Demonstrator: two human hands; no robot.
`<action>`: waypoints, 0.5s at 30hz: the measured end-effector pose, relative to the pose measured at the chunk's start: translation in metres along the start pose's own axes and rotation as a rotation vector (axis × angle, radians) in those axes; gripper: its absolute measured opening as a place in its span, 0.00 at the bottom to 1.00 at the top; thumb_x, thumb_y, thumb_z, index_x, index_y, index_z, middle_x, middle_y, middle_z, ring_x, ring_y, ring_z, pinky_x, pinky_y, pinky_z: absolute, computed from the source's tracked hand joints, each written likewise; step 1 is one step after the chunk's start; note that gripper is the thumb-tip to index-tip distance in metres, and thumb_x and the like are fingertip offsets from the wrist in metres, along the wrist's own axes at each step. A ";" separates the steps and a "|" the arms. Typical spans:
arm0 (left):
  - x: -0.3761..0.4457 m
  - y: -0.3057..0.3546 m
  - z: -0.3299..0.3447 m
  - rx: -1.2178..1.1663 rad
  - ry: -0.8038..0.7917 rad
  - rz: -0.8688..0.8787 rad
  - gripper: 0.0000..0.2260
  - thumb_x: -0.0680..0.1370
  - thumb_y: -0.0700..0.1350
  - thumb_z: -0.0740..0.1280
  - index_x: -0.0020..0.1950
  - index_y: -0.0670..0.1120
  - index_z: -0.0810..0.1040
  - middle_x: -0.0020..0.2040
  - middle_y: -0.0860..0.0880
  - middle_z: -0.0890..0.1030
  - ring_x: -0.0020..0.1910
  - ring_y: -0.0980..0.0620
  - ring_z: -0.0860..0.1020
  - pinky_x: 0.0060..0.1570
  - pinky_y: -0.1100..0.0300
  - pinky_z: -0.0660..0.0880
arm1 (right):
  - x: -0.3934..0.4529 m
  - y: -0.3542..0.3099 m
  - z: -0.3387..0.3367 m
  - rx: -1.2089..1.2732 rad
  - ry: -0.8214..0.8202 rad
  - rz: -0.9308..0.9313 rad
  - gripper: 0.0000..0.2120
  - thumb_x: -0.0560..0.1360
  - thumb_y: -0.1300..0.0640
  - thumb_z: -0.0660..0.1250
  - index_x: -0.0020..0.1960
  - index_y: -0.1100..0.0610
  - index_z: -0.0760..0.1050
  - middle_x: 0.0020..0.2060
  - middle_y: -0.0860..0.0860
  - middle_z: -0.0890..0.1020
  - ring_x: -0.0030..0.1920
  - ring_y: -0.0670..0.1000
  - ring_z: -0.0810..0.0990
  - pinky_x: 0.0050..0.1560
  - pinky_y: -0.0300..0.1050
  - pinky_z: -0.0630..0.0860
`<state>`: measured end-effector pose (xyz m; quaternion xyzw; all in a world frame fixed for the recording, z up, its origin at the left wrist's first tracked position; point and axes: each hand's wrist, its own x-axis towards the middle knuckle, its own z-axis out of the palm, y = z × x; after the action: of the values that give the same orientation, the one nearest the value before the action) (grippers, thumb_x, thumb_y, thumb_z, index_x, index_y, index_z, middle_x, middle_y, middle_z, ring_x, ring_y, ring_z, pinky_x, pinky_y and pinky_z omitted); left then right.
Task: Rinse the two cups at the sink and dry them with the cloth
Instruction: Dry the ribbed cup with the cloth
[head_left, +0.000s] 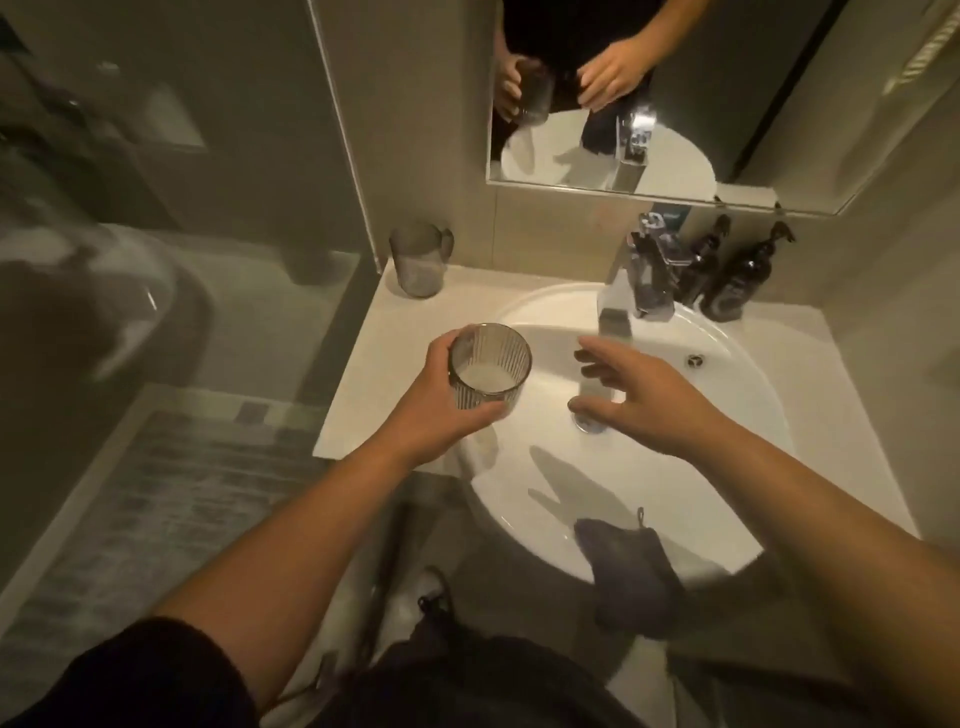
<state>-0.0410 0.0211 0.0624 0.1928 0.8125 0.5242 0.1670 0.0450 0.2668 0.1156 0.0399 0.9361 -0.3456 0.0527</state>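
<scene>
My left hand (431, 400) grasps the ribbed cup (489, 366) over the sink's (727, 415) nine-o'clock rim. My right hand (644, 400) hangs released beneath the faucet (641, 280). Second cup (418, 258) at eleven, bottles (740, 275) at one, cloth (631, 566) at six.

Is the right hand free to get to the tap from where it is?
Probably yes. The right hand is open and holds nothing, hovering over the basin just in front of the tap. Nothing lies between them; the left hand holds its cup off to the side.
</scene>
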 end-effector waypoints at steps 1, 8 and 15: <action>-0.012 -0.002 0.008 -0.012 0.015 -0.007 0.40 0.70 0.50 0.79 0.72 0.59 0.56 0.69 0.58 0.65 0.67 0.57 0.68 0.56 0.79 0.64 | -0.022 0.013 0.001 -0.075 0.019 0.022 0.34 0.71 0.43 0.72 0.73 0.48 0.65 0.67 0.46 0.75 0.60 0.45 0.75 0.60 0.41 0.72; -0.078 0.001 0.048 -0.052 0.111 -0.098 0.47 0.61 0.62 0.75 0.75 0.52 0.59 0.72 0.53 0.70 0.70 0.54 0.69 0.67 0.61 0.68 | -0.140 0.059 0.049 -0.418 -0.203 -0.097 0.41 0.70 0.28 0.60 0.75 0.50 0.60 0.75 0.51 0.64 0.73 0.52 0.64 0.68 0.42 0.59; -0.107 0.008 0.053 -0.045 0.159 -0.146 0.45 0.62 0.60 0.76 0.75 0.52 0.61 0.71 0.52 0.72 0.70 0.52 0.71 0.69 0.56 0.70 | -0.153 0.066 0.106 -0.671 -0.161 -0.119 0.53 0.63 0.37 0.76 0.76 0.60 0.53 0.73 0.60 0.62 0.70 0.61 0.66 0.73 0.55 0.63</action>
<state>0.0784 0.0133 0.0558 0.0872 0.8231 0.5423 0.1441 0.2112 0.2422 0.0126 -0.0616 0.9910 -0.0231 0.1165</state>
